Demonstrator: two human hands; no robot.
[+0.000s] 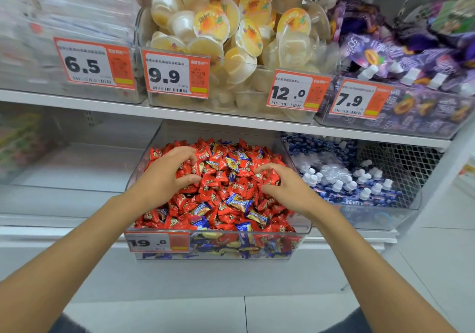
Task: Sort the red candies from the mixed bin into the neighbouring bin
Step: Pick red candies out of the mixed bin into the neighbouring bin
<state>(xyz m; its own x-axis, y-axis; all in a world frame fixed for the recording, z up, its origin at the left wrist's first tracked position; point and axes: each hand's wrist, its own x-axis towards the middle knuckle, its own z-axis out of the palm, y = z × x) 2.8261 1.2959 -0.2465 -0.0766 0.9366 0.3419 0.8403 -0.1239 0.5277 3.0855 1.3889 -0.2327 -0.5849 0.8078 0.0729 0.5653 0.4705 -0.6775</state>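
Both hands — left [164,176], right [288,188] — half-curled, resting on red candies [218,178]; grip unclear.

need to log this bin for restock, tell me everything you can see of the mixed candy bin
The mixed candy bin is a clear plastic tub on the lower shelf, piled with red wrapped candies and a few blue-and-yellow ones; more blue show through its front wall. An orange price tag reading 19.8 sits at the front left. The left hand and right hand rest on the pile, fingers curled.

Upper-shelf price tags — 6.5 [93,63]; 9.9 [176,73]; 12.0 [298,91]; 7.9 [359,99], mixed bin tag [157,242] — 19.8
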